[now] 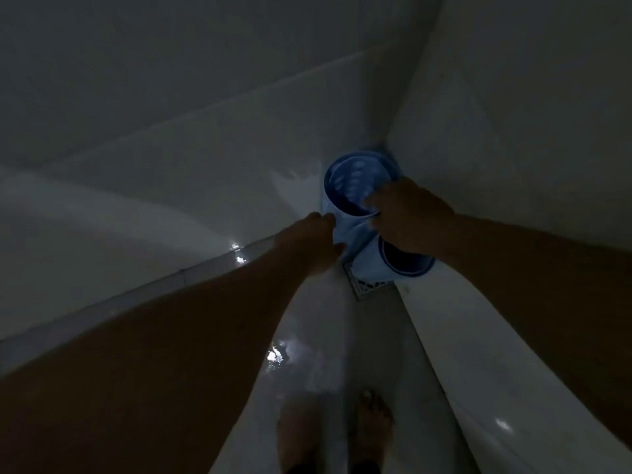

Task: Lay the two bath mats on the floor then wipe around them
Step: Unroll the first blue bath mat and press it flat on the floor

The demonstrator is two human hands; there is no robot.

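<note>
Very dim, murky view (wide-angle bending); small glints on wet floor (277, 354).

Two blue bath mats, rolled into tubes, upper roll (355, 186) upright in wall corner, lower roll (400, 265) beside it

You have little room here: the two rolled mats stand in a tight corner, the far roll (355, 186) against both tiled walls (205, 148), the near roll (403, 261) touching a white curved rim (478, 354) on your right. Your right hand (407, 217) covers the gap between them. The left hand (314, 237) has open wet floor (342, 336) beneath it. A floor drain (369, 285) sits just below the near roll.
</note>
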